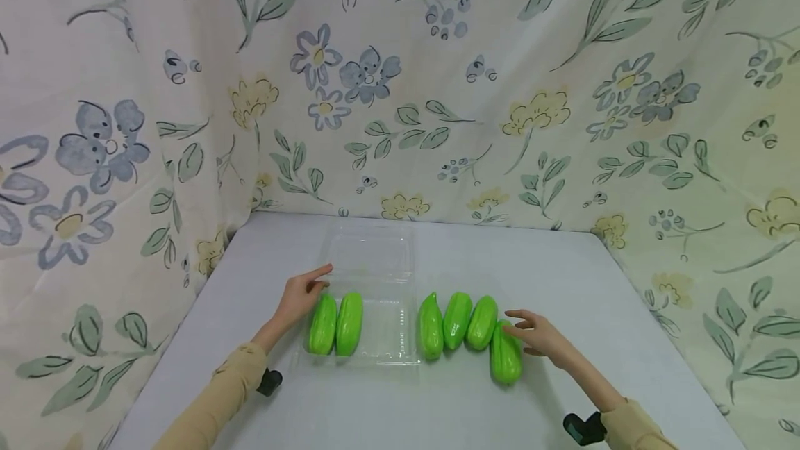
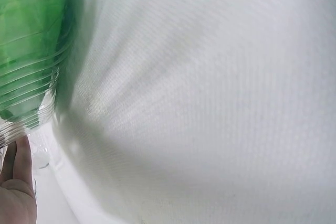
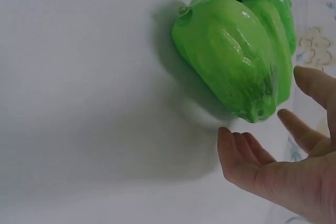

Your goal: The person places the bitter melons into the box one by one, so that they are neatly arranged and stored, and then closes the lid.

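Note:
A clear plastic clamshell box (image 1: pixel 382 311) lies with its lid (image 1: pixel 369 252) folded back. Two glossy green papaya-shaped fruits, a left one (image 1: pixel 322 325) and a right one (image 1: pixel 349 323), lie side by side along its left part. At the box's back left edge is my left hand (image 1: pixel 301 295), fingers extended; in the left wrist view its fingertips (image 2: pixel 22 153) touch the ribbed plastic wall. My right hand (image 1: pixel 542 336) reaches in beside the nearest loose fruit (image 1: pixel 505 360), fingers slightly bent and spread. In the right wrist view the fingertips are just apart from this fruit (image 3: pixel 226 56).
More loose green fruits, a left one (image 1: pixel 430 328), a middle one (image 1: pixel 457 320) and a right one (image 1: pixel 482 323), form a row right of the box. All rest on a white tabletop (image 1: pixel 400 408). Floral curtains (image 1: pixel 400 89) rise behind and beside the table.

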Motion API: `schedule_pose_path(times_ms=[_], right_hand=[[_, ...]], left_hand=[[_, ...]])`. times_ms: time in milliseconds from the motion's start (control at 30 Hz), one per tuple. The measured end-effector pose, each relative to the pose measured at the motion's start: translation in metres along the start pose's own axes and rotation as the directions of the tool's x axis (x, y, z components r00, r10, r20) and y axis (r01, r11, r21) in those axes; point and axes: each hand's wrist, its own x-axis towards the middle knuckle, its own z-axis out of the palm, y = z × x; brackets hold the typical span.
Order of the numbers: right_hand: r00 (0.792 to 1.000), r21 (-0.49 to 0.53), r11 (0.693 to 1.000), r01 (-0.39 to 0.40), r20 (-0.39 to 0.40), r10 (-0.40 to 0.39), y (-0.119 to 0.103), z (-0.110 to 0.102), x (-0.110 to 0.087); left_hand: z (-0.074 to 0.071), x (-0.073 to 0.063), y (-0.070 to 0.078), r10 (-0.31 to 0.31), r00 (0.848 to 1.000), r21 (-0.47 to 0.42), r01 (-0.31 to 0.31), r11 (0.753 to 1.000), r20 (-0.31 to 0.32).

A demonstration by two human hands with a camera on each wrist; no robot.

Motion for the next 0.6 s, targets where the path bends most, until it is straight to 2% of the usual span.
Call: schedule_pose_path(times_ms=[200, 333, 600], right_hand=[[0.998, 0.078, 0.997, -0.022, 0.063, 0.017, 0.004, 0.003, 0.000], [0.996, 0.068, 0.997, -0.024, 0.082, 0.019, 0.007, 0.004, 0.001], [0.999, 0.047, 0.999, -0.017, 0.032, 0.015, 0.011, 0.007, 0.002]], left_hand=[[-0.001, -0.002, 0.001, 0.021, 1.000, -0.029, -0.021, 0.999, -0.003], [-0.001, -0.002, 0.000, 0.027, 1.000, -0.029, -0.027, 0.999, -0.001], [0.000, -0.001, -0.001, 0.003, 1.000, -0.023, -0.003, 1.000, 0.004]])
